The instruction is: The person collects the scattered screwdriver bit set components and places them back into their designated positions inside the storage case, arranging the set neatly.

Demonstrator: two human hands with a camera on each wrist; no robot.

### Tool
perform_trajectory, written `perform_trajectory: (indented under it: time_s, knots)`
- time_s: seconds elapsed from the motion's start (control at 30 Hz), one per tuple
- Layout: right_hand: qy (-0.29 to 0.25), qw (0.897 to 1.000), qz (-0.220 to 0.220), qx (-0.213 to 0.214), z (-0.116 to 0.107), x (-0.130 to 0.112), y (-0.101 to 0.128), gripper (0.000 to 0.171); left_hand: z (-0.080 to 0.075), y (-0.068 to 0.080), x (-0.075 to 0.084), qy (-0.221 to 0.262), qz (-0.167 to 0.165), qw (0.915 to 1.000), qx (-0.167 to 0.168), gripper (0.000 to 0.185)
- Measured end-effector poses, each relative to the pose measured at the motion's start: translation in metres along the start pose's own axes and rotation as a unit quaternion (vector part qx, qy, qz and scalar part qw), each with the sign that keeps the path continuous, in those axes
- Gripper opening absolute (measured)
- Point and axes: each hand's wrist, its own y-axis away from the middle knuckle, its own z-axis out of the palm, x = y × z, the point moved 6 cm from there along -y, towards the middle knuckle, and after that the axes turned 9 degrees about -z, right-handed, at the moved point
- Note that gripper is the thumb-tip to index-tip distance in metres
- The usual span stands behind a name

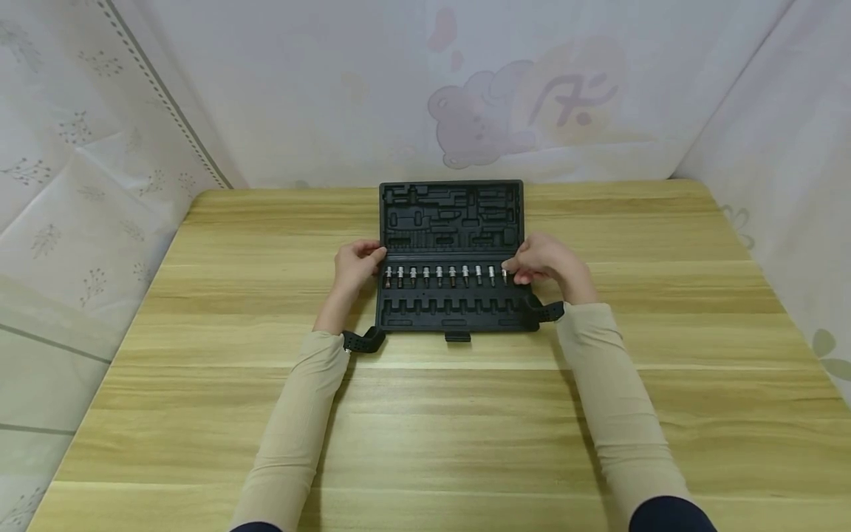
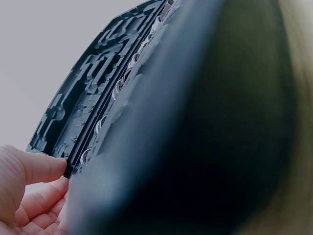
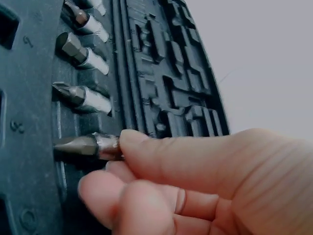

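An open black plastic tool case (image 1: 432,297) lies on the table, its moulded lid (image 1: 459,214) folded back. Across its lower half runs a row of several silver bit sockets (image 1: 439,276). At the left edge, close to the hinge, my left hand (image 1: 355,264) grips the case between thumb and fingers. My right hand (image 1: 548,258) pinches the silver end of the rightmost bit socket (image 3: 80,146), which lies in its slot with a pointed tip showing. A neighbouring cross-tip bit socket (image 3: 80,95) sits beside it in the right wrist view.
The wooden table (image 1: 439,436) extends around the case on all sides. A small black latch (image 1: 457,337) juts from the case's front edge. Behind the table hangs a pale printed cloth (image 1: 332,89). Black straps (image 1: 364,340) circle both wrists.
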Motion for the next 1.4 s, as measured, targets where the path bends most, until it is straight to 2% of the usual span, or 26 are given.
perform_trajectory:
  time_s: [0.17, 0.33, 0.4, 0.53, 0.7, 0.9, 1.23, 1.4]
  knots:
    - [0.003, 1.000, 0.016, 0.011, 0.000, -0.002, 0.001, 0.027, 0.001, 0.000, 0.000, 0.001, -0.002, 1.0000, -0.002, 0.027]
    - [0.034, 0.999, 0.030, 0.023, -0.002, -0.004, 0.001, 0.029, 0.001, 0.000, 0.000, 0.002, 0.001, 1.0000, -0.001, 0.027]
    - [0.051, 0.998, 0.034, 0.013, -0.002, -0.005, 0.000, 0.030, 0.001, 0.000, 0.000, 0.002, 0.002, 1.0000, -0.001, 0.027]
    - [0.077, 0.995, 0.048, -0.034, -0.003, -0.005, -0.005, 0.034, 0.001, -0.001, -0.001, 0.001, 0.003, 1.0000, 0.001, 0.028]
    - [0.112, 0.986, 0.084, -0.090, -0.005, -0.003, -0.011, 0.039, 0.001, -0.001, 0.000, 0.005, 0.004, 1.0000, 0.001, 0.027]
    - [0.136, 0.980, 0.103, -0.102, -0.006, -0.007, -0.015, 0.041, 0.001, -0.002, -0.001, 0.005, 0.003, 1.0000, 0.004, 0.026]
    - [0.140, 0.977, 0.115, -0.108, -0.007, -0.013, -0.016, 0.035, 0.002, -0.004, -0.002, 0.008, 0.009, 0.9999, 0.006, 0.026]
    - [0.160, 0.974, 0.118, -0.111, -0.007, -0.009, -0.019, 0.039, 0.002, -0.004, -0.002, 0.008, 0.012, 0.9999, 0.007, 0.025]
